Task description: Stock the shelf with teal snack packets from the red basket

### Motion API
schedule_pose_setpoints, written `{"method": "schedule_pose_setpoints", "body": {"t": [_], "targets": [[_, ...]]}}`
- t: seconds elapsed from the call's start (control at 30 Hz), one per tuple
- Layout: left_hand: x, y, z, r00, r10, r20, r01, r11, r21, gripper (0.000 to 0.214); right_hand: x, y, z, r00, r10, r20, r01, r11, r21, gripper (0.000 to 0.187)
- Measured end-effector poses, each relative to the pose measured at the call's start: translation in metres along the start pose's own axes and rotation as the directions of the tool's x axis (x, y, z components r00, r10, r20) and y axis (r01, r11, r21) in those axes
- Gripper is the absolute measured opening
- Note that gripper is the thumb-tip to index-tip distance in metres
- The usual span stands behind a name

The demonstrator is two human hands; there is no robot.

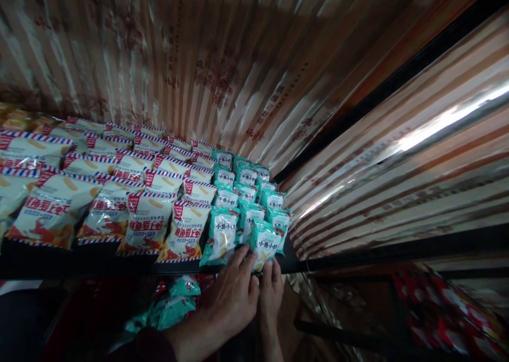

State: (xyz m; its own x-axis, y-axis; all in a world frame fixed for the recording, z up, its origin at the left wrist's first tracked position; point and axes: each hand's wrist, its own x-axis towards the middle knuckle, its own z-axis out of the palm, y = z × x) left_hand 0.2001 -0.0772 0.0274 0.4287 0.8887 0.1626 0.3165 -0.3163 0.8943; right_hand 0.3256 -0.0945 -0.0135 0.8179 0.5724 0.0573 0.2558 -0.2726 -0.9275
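Note:
A teal and white snack bag point(265, 241) stands upright at the front right end of the shelf row. My left hand point(237, 280) has its fingers closed at the bag's lower left corner. At the lower right edge of the same bag, my right hand point(271, 285) pinches it, with the thumb side partly hidden. Just left stands another teal bag point(223, 237), apart from my fingertips. More teal bags point(248, 176) are lined up in rows behind.
White and red snack bags point(185, 232) fill the shelf to the left. Below the black shelf edge point(99, 264) are loose teal bags point(173, 309). Shiny pleated sheeting point(222, 60) hangs behind, beside a dark post point(358, 102). Red packages point(445, 309) sit lower right.

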Motion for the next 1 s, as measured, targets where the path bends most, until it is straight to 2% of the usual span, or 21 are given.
{"method": "schedule_pose_setpoints", "body": {"t": [0.07,0.13,0.27,0.37,0.47,0.57,0.83,1.0], "targets": [[-0.004,-0.006,-0.003,0.982,0.187,-0.026,-0.18,0.968,0.173,0.041,-0.001,0.001,0.002,1.0,-0.017,-0.012,0.017,1.0,0.01,0.074],[-0.006,-0.014,-0.006,0.939,0.342,-0.043,-0.306,0.883,0.356,0.032,-0.001,0.003,0.004,1.0,0.0,-0.014,0.001,0.999,0.04,0.076],[-0.004,-0.03,-0.015,0.875,0.479,-0.075,-0.326,0.695,0.641,0.02,0.0,0.008,0.008,0.998,0.044,0.038,-0.049,0.988,0.146,0.076],[-0.001,-0.038,-0.021,0.865,0.5,-0.031,-0.32,0.6,0.733,0.018,0.002,0.011,0.009,0.999,0.028,0.023,-0.032,0.985,0.17,0.073],[0.001,-0.043,-0.026,0.876,0.481,0.033,-0.322,0.532,0.783,0.023,0.002,0.012,0.01,0.999,0.037,-0.006,-0.035,0.988,0.153,0.073],[0.004,-0.044,-0.028,0.869,0.492,0.058,-0.325,0.478,0.816,0.026,0.001,0.01,0.01,0.998,0.06,-0.003,-0.059,0.988,0.143,0.073],[0.008,-0.05,-0.031,0.843,0.533,0.072,-0.336,0.418,0.844,0.03,0.0,0.007,0.011,0.999,-0.013,-0.041,0.017,0.994,0.107,0.063],[0.007,-0.051,-0.035,0.866,0.49,0.102,-0.337,0.421,0.842,0.024,0.0,0.002,0.012,0.996,-0.041,-0.083,0.048,0.995,0.082,0.063]]}}
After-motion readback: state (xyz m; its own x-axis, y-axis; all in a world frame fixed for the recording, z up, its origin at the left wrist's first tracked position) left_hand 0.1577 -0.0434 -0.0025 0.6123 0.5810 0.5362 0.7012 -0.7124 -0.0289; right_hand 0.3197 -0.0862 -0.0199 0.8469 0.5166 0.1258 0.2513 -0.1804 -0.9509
